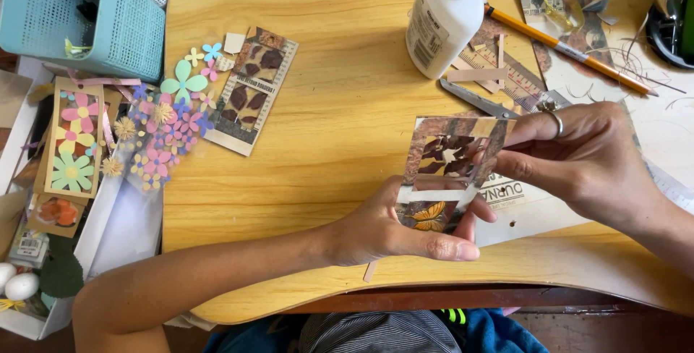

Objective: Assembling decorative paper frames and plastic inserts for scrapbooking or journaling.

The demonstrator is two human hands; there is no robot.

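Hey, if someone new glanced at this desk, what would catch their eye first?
Probably the brown collage card held up mid-desk, the left hand beneath it and the right hand pinching its edge. Next, the scatter of pastel paper flowers at the desk's left edge, and the white glue bottle standing at the top.

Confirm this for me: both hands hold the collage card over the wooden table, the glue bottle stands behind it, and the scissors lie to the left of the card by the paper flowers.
One detail is wrong. The head view shows the scissors lying just behind the collage card, beside the glue bottle, not by the paper flowers on the left. The rest holds: left hand and right hand both hold the card over the wooden table.
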